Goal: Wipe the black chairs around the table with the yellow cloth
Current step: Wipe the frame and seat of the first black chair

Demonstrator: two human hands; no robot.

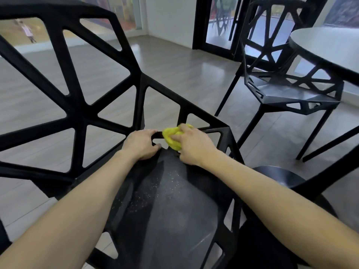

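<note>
A black lattice chair [81, 115] fills the near view, its dusty seat [171, 206] below my arms. My left hand [141, 143] grips a thin bar at the back edge of the seat, fingers curled over it. Just to its right, my right hand [191, 145] holds the bunched yellow cloth [172, 136] against the same bar, near the chair's corner. A second black chair [291, 92] stands at the right, tucked by the white round table [330, 47].
Grey wooden floor [184, 70] lies open beyond the near chair. The table's black legs [330, 144] slant down at the right, with a round black base [277, 175] near my right forearm. Dark-framed glass doors [217, 26] stand at the back.
</note>
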